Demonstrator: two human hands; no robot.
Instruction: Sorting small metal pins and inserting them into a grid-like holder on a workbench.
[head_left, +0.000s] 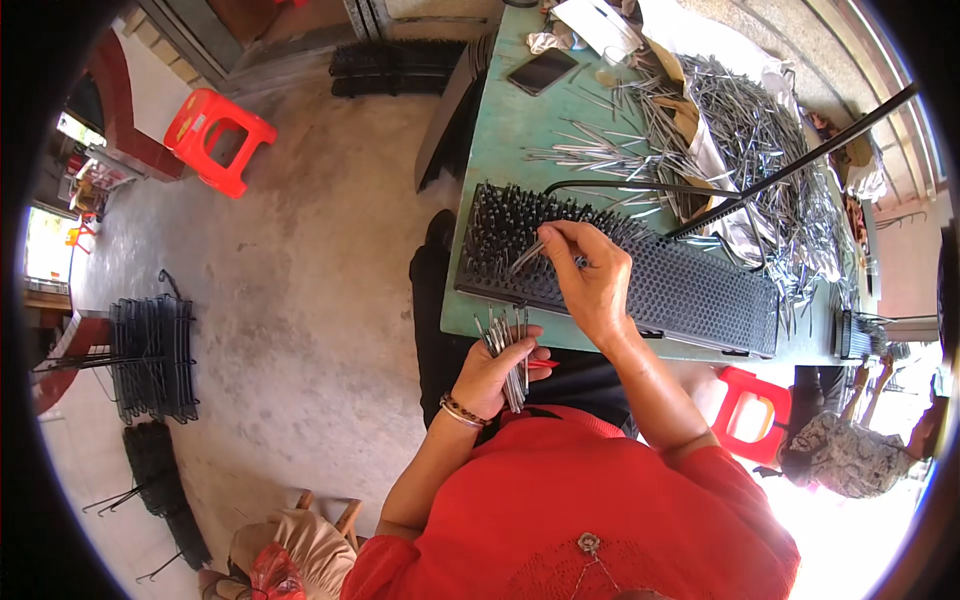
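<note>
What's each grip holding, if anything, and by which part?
Left grip: a bundle of thin metal rods, around its middle. Right grip: a slim metal piece, maybe several, pinched near one end.

Covered, cropped or too fine to count

The left hand [497,377] hides the middle of its metal rods [497,335]; the number of pinched rods [527,257] in the right hand [594,278] cannot be made out. At far right, a co-worker [850,457] is cut off by the view's rim.

Bright daylight, lower-right glare — blown white, fisheye-curved edges
</note>
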